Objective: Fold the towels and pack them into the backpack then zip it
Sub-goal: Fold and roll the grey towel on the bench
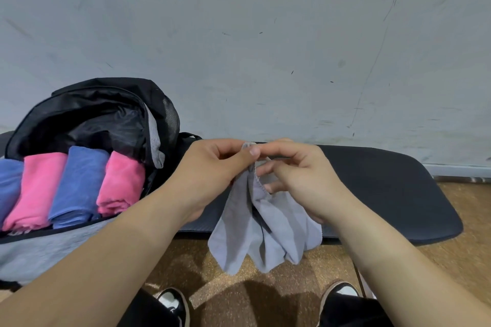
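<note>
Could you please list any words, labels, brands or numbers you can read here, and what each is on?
None is legible.
Backpack: a small white mark on its dark edge strip, below a pink towel, too blurred to read.
Grey towel: no label showing.

Soft matt grey cloth towel (265, 225)

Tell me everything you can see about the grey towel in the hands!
The grey towel is a thin, soft-looking cloth, pale grey with a stitched edge. It is not folded yet: it hangs loose in several drooping folds, corners pointing down. The left hand pinches its top edge, and the right hand holds the same edge right beside it. It hangs in front of the black mat; whether it touches the mat cannot be told.
</note>
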Demonstrator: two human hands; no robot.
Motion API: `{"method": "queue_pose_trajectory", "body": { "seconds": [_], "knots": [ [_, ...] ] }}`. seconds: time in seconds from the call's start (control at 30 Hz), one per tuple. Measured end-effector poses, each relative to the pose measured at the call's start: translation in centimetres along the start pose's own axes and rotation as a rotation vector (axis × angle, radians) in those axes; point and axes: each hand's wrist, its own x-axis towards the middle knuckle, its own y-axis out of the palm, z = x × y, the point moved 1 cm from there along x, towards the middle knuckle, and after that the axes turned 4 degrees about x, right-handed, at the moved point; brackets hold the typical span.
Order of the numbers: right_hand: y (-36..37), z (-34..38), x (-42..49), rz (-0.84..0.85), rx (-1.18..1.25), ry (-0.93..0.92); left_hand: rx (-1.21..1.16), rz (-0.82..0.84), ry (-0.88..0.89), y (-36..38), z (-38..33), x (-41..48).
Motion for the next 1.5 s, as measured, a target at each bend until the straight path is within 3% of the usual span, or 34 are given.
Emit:
{"method": "queue_pose_trajectory", "body": {
  "seconds": [0.17,0.23,0.33,0.43,0.6,0.77,1.1,1.2,1.33,1.5],
  "knots": [
    [-1.3,-0.7,0.7,-0.069,-0.005,0.030,0.007,-0.018,-0.061,-0.4,-0.3,0.0],
    [-2.2,-1.3,1.2,-0.079,-0.199,-0.047,-0.063,-0.021,-0.080,-0.6,-0.5,0.0],
    [-2.7,-1.5,1.4,0.108,-0.471,-0.068,-0.145,-0.006,-0.064,-1.1,-1.1,-0.3],
    [-2.6,-1.5,1.2,0.253,-0.432,-0.035,-0.186,-0.004,-0.029,-1.6,-1.7,-0.8],
    [-1.7,-2.3,0.9,0.292,-0.279,0.022,-0.095,-0.072,0.090,-2.5,-1.8,-1.3],
    [-3.6,-2.6,0.4,0.254,-0.515,-0.068,-0.036,-0.234,0.205,-3.2,-1.9,-1.6],
    [-8.2,-1.0,-1.7,0.078,-0.731,0.059,0.038,-0.355,0.236,-4.3,-1.2,-1.9],
    [-8.0,-0.4,-2.3,-0.025,-0.926,-0.005,0.077,-0.378,0.238,-4.3,-1.2,-1.9],
    [-7.9,-0.1,-2.4,-0.166,-1.007,-0.136,0.074,-0.376,0.225,-4.3,-0.7,-1.9],
    [-7.7,-1.8,-1.9,-0.113,-1.134,0.070,0.124,-0.342,0.224,-3.7,-0.4,-2.4]
  ]
}}
